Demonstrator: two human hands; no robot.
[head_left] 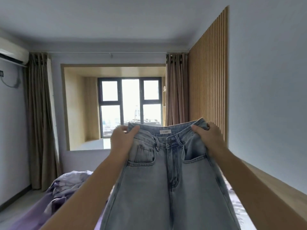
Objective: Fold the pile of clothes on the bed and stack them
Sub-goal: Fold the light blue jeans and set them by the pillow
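Note:
I hold a pair of light blue jeans up in the air in front of me, front side facing me, legs hanging down out of view. My left hand grips the left end of the waistband, thumb on the near side. My right hand grips the right end the same way. A heap of crumpled pale lilac and grey clothes lies on the bed at the lower left, behind my left forearm.
The bed has a purple sheet. A wooden ledge runs along the right wall below a slatted wood panel. Straight ahead is a bay window with brown curtains on both sides. Grey floor shows at the far left.

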